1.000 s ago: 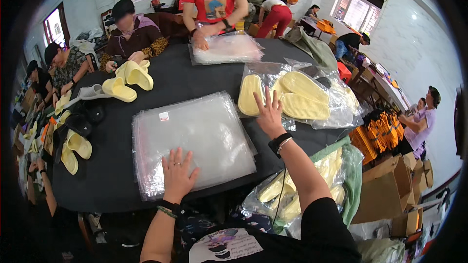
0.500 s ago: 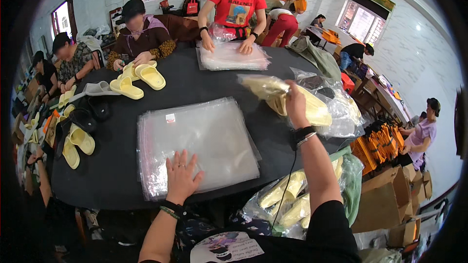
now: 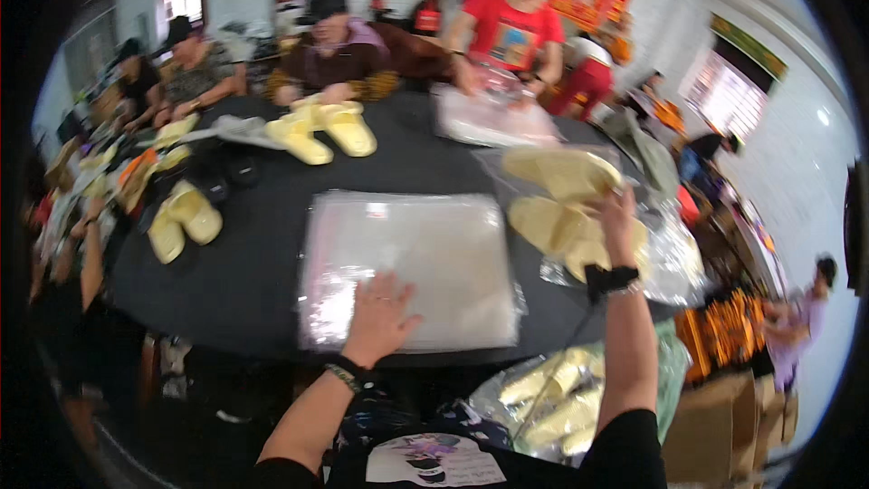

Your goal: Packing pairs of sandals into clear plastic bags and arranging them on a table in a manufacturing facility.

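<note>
A stack of clear plastic bags [image 3: 453, 263] lies on the black table in front of me. My left hand [image 3: 382, 315] rests on its near part, flat with the fingers spread. To the right, my right hand [image 3: 618, 222] is closed on the near right end of a pale yellow slipper in a clear bag [image 3: 552, 167]. More pale yellow slippers [image 3: 552, 226] in clear bags lie under and beside it, partly covered by my hand and wrist. The picture is smeared by motion, so the exact finger grip is hard to make out.
Loose yellow slippers [image 3: 339, 131] and black slippers [image 3: 240, 167] stand on the table's left side. Across it, a person in red handles another stack of clear bags [image 3: 498, 122]. A bag of yellow slippers [image 3: 557, 389] sits below the table edge; cardboard boxes [image 3: 715, 426] stand at right.
My head view has shifted leftward. My right hand has lowered the bagged yellow slipper onto or just above the other bagged slippers. The left hand stays flat on the stack of bags.
</note>
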A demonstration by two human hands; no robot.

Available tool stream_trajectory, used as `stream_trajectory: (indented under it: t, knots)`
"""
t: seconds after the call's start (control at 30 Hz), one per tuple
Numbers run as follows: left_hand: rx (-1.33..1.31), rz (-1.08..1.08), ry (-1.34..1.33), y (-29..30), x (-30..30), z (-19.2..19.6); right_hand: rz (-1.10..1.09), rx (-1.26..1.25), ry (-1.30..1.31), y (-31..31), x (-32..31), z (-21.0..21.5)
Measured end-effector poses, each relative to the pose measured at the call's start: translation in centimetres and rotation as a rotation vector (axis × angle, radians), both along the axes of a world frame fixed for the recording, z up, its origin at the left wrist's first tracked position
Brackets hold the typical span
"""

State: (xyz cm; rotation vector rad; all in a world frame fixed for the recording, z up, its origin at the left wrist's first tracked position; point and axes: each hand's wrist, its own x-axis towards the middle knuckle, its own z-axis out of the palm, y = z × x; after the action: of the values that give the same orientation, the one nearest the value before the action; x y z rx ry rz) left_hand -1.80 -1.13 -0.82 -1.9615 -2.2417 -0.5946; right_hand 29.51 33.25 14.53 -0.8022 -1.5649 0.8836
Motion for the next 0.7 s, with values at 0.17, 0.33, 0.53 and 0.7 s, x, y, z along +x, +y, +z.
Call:
stream_trajectory:
  t: [0.17,0.33,0.53,0.7]
  knots:
    - [0.02,0.033,0.017,-1.2,-0.6,-0.3,0.098,-0.039,0.213,-0.6,-0.6,-0.1]
    - [-0.076,-0.022,-0.056,-0.9,0.2,1.1,0.319,0.118,0.269,8.1,6.9,-0.2]
    - [-0.019,-0.024,-0.173,-1.9,0.0,0.0,0.13,-0.024,0.183,4.1,0.5,3.9]
    - [0.028,0.002,-0.154,-2.1,0.2,-0.8,-0.122,0.424,-0.413,3.0,-1.5,6.0]
